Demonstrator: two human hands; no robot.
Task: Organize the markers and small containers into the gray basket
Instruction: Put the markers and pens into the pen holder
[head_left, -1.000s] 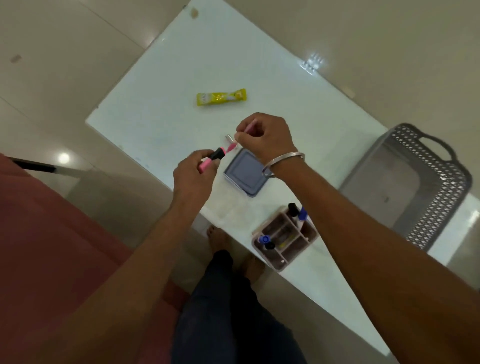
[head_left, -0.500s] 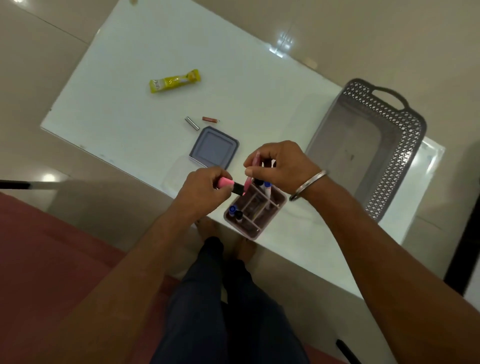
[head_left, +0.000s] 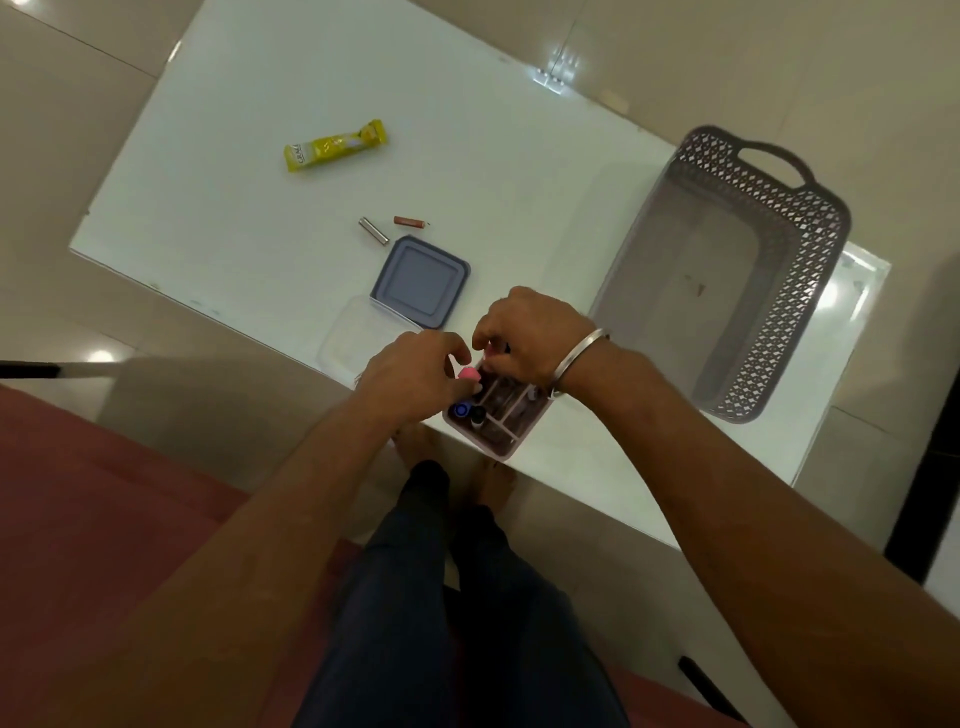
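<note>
A pink divided organizer (head_left: 506, 439) stands at the near table edge with several markers upright in it, one with a blue cap (head_left: 460, 410). My left hand (head_left: 415, 376) pinches a pink marker (head_left: 470, 374) standing in the organizer's left side. My right hand (head_left: 530, 332) is curled over the organizer's far side, fingers closed around something small and pink that I cannot make out. The gray basket (head_left: 810, 291) sits to the right, nothing inside. A gray square lid (head_left: 420, 280) and a clear container (head_left: 353, 340) lie left of my hands.
On the white table (head_left: 260, 130) lie a yellow packet (head_left: 335, 146), a silver tube (head_left: 373, 230) and a small brown stick (head_left: 410, 221). My legs and bare feet show below the near edge. Red fabric lies at the lower left.
Both hands have lowered the pink marker from a sideways hold above the organizer to upright inside it. The view has shifted toward the table.
</note>
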